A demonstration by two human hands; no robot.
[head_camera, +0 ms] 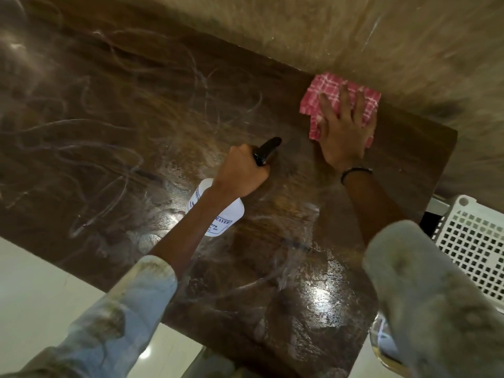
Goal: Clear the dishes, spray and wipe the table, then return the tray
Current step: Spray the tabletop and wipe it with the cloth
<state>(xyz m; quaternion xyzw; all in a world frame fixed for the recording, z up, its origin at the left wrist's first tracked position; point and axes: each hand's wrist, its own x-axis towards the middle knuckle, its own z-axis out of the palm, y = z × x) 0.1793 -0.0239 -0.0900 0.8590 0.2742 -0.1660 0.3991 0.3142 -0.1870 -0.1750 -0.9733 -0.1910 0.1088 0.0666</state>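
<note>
My left hand (241, 171) is closed around the black head of a white spray bottle (223, 216), held just above the dark wooden table (136, 132). The nozzle points toward the far right corner. My right hand (345, 129) lies flat, fingers spread, on a pink checked cloth (324, 90) at the table's far right corner, against the wall. Wet streaks and shiny patches cover the tabletop near me and to the left.
A beige wall (381, 31) runs along the table's far edge. A white perforated plastic crate or tray (474, 241) stands beside the table at the right. Pale floor tiles (41, 282) show at lower left. A transparent object (381, 339) sits by the near right corner.
</note>
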